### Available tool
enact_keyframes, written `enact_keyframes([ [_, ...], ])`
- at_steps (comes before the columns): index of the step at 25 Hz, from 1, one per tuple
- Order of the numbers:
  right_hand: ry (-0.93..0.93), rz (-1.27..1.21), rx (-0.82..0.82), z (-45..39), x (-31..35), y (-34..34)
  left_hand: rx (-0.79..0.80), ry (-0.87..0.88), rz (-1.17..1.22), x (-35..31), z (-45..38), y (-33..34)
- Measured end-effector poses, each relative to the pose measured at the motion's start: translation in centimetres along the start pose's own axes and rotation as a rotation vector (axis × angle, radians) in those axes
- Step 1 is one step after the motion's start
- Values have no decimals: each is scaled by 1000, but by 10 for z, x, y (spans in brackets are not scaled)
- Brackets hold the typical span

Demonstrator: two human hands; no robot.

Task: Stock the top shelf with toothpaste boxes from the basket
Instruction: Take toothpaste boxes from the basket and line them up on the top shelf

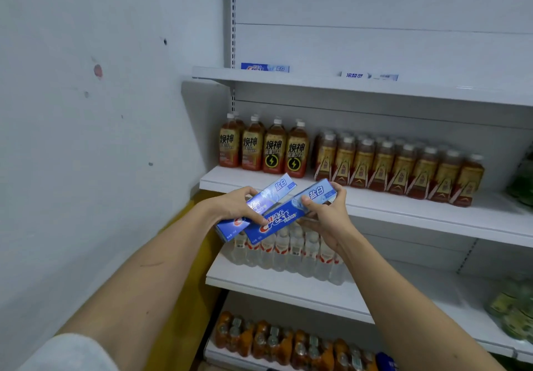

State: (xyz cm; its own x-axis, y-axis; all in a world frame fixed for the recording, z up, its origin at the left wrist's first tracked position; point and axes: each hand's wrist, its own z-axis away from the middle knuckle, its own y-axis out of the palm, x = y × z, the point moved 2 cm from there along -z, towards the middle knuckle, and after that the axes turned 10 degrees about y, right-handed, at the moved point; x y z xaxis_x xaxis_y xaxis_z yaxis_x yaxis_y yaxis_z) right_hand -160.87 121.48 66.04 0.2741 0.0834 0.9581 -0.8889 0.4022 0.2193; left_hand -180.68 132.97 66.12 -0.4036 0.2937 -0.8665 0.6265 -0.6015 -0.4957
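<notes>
Left hand (236,206) fingers wrapping rear toothpaste box (261,203), thumb pressing its face. Right hand (326,212) fingers clamping front toothpaste box (288,212) near its far end, thumb on top. Boxes lying tilted, front one overlapping rear, both hanging before edge of drinks shelf (403,215). Top shelf (317,83) sitting above, holding one box at left (264,67), another further right (369,76); bare stretch showing between them and along front lip. Wall (86,140) crowding left side.
</notes>
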Motion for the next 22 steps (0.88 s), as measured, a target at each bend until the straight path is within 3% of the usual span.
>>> enact_keyframes([
  [3, -83, 242, -48, -1, 22, -7, 22, 28, -96, -13, -8, -12],
  [7, -318, 1240, -140, -25, 64, -23, 40, 105, -221, -42, -26, -29],
  [10, -373, 1604, -76, -37, 108, -21, 53, 145, -281, -72, -40, -47],
  [14, -522, 1751, -14, -55, 172, -9, 9, 186, -359, -126, -62, -83],
  [18, -594, 1566, 148, -73, 227, 1, -12, 218, -463, -188, -84, -112],
  [22, -677, 1515, 92, -97, 277, -16, -206, 192, -517, -232, -99, -154],
])
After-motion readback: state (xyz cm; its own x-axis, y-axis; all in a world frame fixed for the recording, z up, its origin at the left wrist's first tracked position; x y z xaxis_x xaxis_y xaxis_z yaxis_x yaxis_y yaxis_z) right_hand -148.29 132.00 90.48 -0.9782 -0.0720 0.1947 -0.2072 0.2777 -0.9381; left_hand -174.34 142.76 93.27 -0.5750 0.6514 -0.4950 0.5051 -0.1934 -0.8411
